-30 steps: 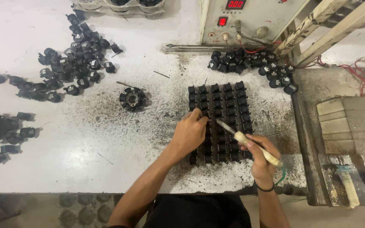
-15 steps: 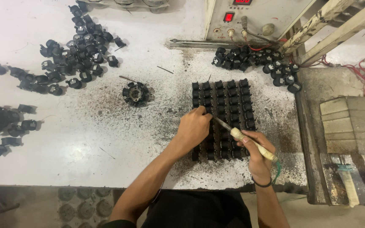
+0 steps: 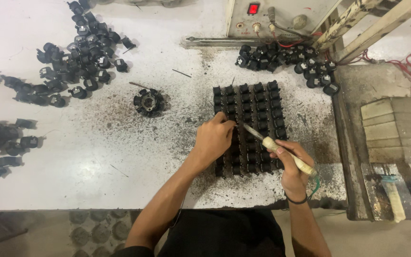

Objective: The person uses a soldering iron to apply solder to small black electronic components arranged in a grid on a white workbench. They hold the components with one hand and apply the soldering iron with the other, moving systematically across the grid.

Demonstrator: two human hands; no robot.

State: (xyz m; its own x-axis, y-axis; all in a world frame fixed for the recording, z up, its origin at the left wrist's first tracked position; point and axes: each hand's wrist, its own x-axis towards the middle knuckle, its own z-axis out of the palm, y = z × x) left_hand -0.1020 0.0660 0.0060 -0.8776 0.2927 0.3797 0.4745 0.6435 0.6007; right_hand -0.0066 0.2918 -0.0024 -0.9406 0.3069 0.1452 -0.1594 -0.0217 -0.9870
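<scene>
Left hand (image 3: pixel 213 140) pressing the grid of small black parts (image 3: pixel 249 126) (light, stiff, likely shifting easily), right hand (image 3: pixel 292 164) gripping the soldering iron (image 3: pixel 281 151) by its pale handle.

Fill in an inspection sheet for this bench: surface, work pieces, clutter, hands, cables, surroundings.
Surface: white worktop, speckled with dark grit around the work.
Job's things: block of small black plastic parts in rows; wooden-handled metal-tipped tool.
Clutter: loose heaps of black parts upper left, left edge and upper right; one round black ring part alone.
Hands: left hand resting on the block; right hand holding the tool.
Cables: red wires at right.
Surroundings: grey control box with red display; wooden side bench.
</scene>
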